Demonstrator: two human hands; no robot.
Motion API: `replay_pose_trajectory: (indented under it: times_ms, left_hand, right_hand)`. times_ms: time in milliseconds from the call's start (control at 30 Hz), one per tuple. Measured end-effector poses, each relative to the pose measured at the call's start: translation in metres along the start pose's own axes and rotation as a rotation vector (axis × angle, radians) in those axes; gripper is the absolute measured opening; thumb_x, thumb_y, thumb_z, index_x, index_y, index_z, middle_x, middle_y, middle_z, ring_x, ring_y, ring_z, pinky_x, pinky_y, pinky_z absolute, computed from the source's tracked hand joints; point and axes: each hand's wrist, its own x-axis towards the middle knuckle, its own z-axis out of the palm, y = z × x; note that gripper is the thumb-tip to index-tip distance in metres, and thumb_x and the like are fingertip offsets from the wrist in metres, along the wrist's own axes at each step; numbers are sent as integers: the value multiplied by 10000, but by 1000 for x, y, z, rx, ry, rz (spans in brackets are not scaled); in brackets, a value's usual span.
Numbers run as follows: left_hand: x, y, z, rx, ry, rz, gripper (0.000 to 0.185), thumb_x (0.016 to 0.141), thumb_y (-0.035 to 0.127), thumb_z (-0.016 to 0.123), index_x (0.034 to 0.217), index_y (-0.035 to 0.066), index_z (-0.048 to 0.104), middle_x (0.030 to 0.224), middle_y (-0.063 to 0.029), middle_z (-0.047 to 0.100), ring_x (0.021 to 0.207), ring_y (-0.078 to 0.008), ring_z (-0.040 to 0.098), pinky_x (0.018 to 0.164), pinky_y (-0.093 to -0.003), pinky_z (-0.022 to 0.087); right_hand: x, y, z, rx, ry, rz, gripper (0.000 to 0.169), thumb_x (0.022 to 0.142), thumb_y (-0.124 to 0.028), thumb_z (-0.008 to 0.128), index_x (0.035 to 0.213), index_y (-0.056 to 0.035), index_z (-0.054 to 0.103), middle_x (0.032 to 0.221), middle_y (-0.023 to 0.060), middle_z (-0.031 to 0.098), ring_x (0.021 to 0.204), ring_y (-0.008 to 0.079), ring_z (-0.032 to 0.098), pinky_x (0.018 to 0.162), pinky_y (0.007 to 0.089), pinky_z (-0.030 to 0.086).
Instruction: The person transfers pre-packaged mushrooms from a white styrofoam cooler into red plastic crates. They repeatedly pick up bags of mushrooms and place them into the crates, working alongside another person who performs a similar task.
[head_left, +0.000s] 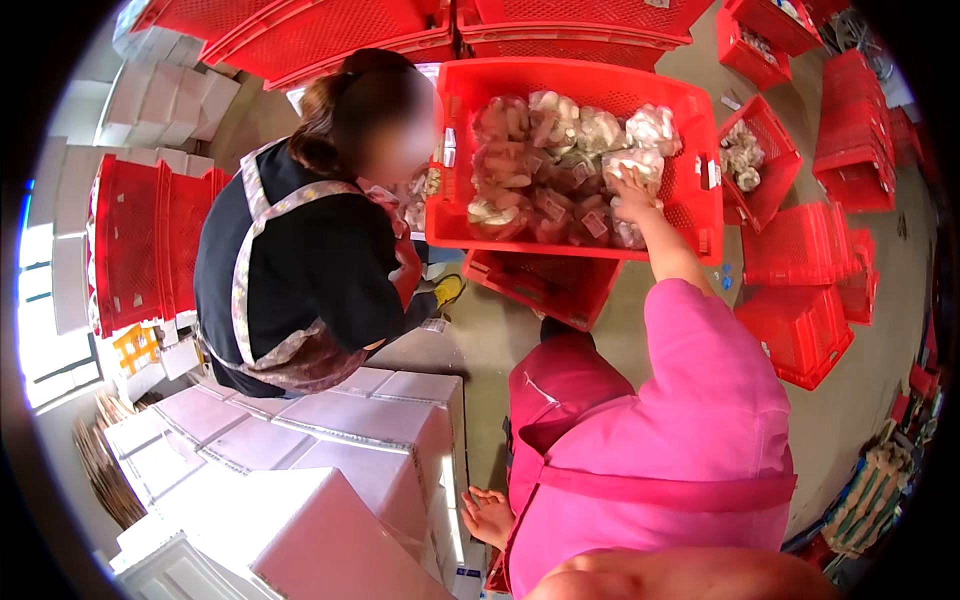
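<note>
My right hand (636, 196) reaches into a red plastic crate (570, 69) and lies on a clear plastic bag of pale produce (634, 163), perhaps mushrooms. Its fingers are spread over the film; whether they grip it is not clear. Several similar bags (555, 120) fill much of the crate, some with printed labels. My left hand (487, 517) hangs low at my side beside white boxes, palm partly up and fingers loosely apart, with nothing in it. Another red crate (547, 281) sits tilted under the near side of the full one.
A co-worker (315, 247) in a dark top and patterned apron is close on the left. White boxes (360, 420) are stacked at my left. Red crates (360, 45) stand beyond the full crate, and more red crates (799, 244) lie on the floor (840, 420) to the right.
</note>
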Motion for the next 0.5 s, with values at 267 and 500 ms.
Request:
replay_pose_trajectory:
  times_ms: [267, 500]
  left_hand:
    - [-18, -12, -33, -139, 55, 49, 314, 894, 316, 577, 1106, 86, 610, 1145, -93, 592, 1001, -214, 564, 871, -374, 460]
    - [-11, -2, -38, -198, 10, 58, 277, 887, 300, 580, 1076, 103, 630, 1130, -111, 612, 969, -238, 593, 867, -407, 476]
  right_hand:
    - [7, -51, -38, -161, -226, 198, 664, 796, -204, 529, 1432, -262, 345, 1562, 62, 98, 1426, 341, 107, 1100, 570, 222]
    - [73, 43, 28, -167, -180, -167, 536, 813, -218, 497, 1344, -150, 478, 1453, 151, 346, 1338, 346, 329, 1087, 465, 297]
